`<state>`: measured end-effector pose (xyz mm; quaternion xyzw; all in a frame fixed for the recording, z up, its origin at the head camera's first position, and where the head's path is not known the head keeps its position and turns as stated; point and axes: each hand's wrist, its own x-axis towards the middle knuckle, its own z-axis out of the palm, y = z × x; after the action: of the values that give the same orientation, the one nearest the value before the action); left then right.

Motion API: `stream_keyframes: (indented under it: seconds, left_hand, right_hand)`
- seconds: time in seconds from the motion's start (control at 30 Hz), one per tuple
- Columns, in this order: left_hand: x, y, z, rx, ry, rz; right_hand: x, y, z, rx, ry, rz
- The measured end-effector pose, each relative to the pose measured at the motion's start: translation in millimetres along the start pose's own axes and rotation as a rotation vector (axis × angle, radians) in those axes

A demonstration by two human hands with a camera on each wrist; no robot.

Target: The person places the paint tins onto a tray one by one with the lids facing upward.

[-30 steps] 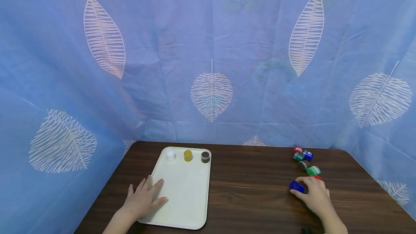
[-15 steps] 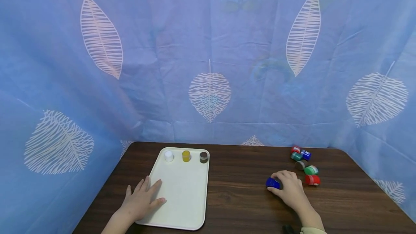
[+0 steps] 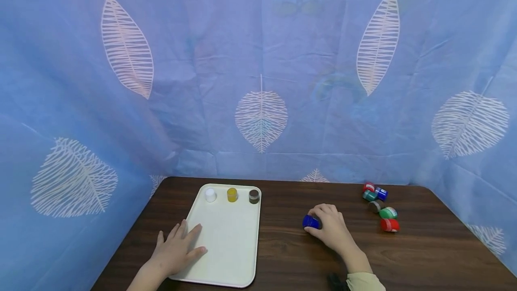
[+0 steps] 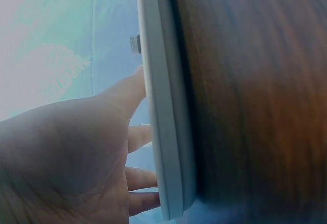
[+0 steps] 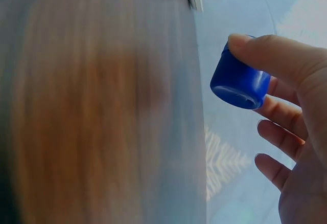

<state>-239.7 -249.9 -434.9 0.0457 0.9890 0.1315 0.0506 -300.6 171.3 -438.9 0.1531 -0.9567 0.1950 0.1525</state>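
Note:
Between thumb and fingers, my right hand [image 3: 330, 229] pinches a small blue paint jar [image 5: 240, 83]; in the right wrist view it hangs tilted, off the tabletop. In the head view this hand is over the table, right of a cream tray [image 3: 226, 246]. My left hand [image 3: 173, 250] lies with fingers spread on the tray's left side, the fingertips reaching over its rim. Along the tray's far end stand a white jar [image 3: 210, 195], a yellow jar [image 3: 232, 195] and a dark brown jar [image 3: 254, 196] in a row.
At the table's right lies a loose group of jars: a red jar [image 3: 389, 225], a green jar [image 3: 388, 213], a dark one [image 3: 375, 206], a teal one [image 3: 369, 196], a blue one [image 3: 381, 193] and another red one [image 3: 368, 187]. A blue leaf-print cloth [image 3: 315, 125] hangs behind the brown table [image 3: 291, 255].
My right hand has carried the blue paint jar leftward from beside the loose group toward the tray, uncovering the nearer red jar. The left hand has stayed on the tray.

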Motion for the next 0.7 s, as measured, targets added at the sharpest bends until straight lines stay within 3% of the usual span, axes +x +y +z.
stream_keyframes:
  seconds: [0.7]
  left_hand:
    - [1.1, -0.7, 0.2, -0.005, -0.014, -0.01]
  right_hand:
    - [34.7, -65.8, 32.9, 0.128, 0.01, -0.182]
